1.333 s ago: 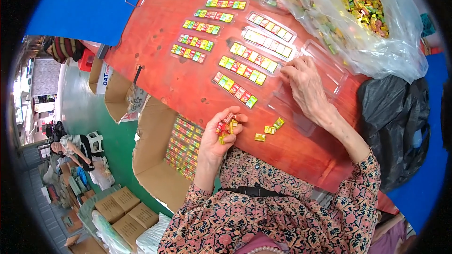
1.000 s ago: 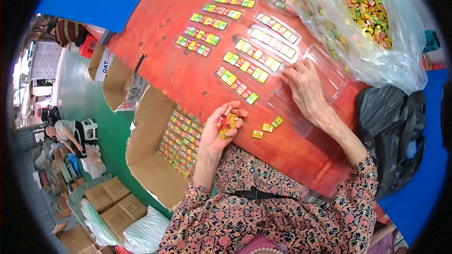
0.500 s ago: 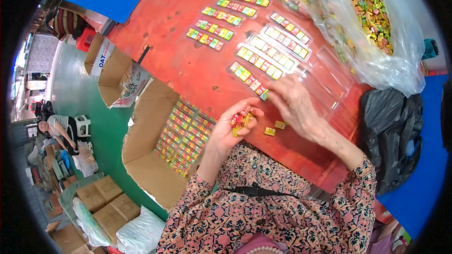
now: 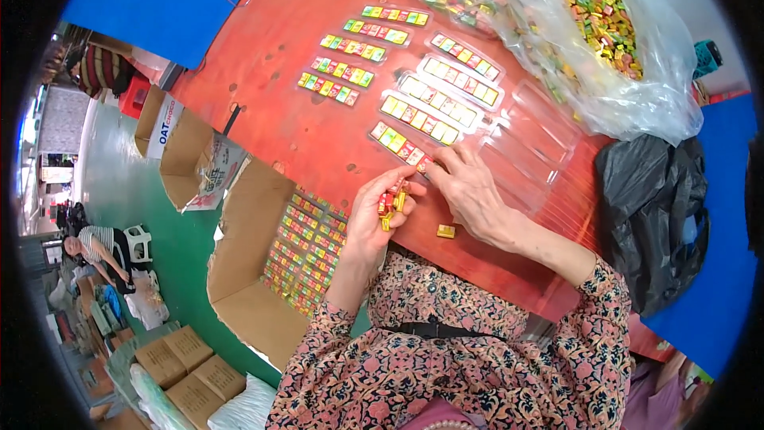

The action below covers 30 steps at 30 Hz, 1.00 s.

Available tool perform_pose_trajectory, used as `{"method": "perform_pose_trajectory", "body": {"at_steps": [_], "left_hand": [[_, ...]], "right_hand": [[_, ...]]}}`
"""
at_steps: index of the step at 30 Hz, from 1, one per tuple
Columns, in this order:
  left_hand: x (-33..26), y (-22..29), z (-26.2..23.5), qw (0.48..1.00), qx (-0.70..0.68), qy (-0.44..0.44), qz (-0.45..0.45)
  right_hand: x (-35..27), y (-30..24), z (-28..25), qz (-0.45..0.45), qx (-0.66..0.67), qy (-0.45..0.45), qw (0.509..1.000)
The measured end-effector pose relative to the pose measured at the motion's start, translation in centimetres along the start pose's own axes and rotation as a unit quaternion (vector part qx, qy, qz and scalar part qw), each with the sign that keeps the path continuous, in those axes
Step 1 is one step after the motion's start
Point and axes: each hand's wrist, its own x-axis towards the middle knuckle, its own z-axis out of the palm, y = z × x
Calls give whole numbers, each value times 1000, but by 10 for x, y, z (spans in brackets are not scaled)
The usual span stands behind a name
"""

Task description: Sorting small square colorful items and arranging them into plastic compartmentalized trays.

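Observation:
My left hand is closed around several small wrapped pieces, red and yellow, held against the palm. Just right of it, my right hand has its fingertips bent down together at the near end of a clear strip tray, filled with a row of yellow, green and red pieces. Whatever those fingertips pinch is hidden. A single yellow piece lies on the red table below my right hand. Beyond my hands, several more filled strip trays lie in two slanting columns.
Unfilled clear trays lie right of the filled ones. A big clear bag of loose pieces covers the far right, with a black plastic bag below it. An open carton with packed strips stands left. A seated person is farther left.
My right hand has come down and left onto the tray's near end. One of the two loose yellow pieces is no longer visible on the table. The whole view has shifted slightly.

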Motion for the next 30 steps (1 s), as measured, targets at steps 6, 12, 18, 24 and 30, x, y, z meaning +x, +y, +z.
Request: {"method": "perform_pose_trajectory", "body": {"at_steps": [6, 12, 18, 24, 30], "left_hand": [[16, 13, 3, 997, 71, 12, 9], [28, 18, 5, 998, 69, 13, 2], [28, 23, 3, 997, 82, 10, -9], [29, 24, 1, 999, 47, -17, -7], [30, 26, -2, 999, 33, -26, -8]], "right_hand": [[1, 6, 7, 13, -12, -61, 998], [5, 18, 12, -29, -14, 4, 999], [-5, 29, -16, 52, -20, -15, 998], [-29, 48, -51, 155, -121, 4, 980], [-14, 62, -55, 171, -156, 6, 973]]}}
